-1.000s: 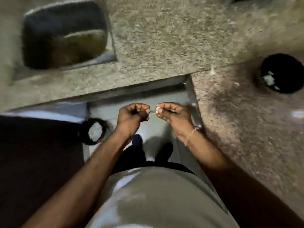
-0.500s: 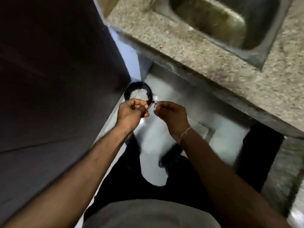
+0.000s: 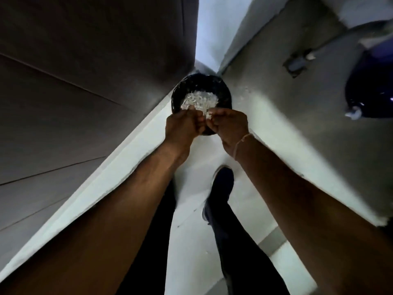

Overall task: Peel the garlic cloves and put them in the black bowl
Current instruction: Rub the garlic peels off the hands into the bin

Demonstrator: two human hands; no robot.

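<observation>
My left hand and my right hand are held knuckle to knuckle, fingers curled. A small white garlic clove is pinched between their fingertips; most of it is hidden by the fingers. Just beyond the hands, on the floor in a corner, stands a round black bin lined with a dark bag. A heap of white garlic skins lies inside it. The hands hover over the bin's near rim. The black bowl is out of view.
Dark cabinet panels fill the left side. A grey wall rises on the right, with a dark blue rounded object against it. My dark shoe and legs stand on the white floor.
The view has swung from the granite counter and sink down to the floor corner. The bin now lies right under my hands, which stay together on the clove.
</observation>
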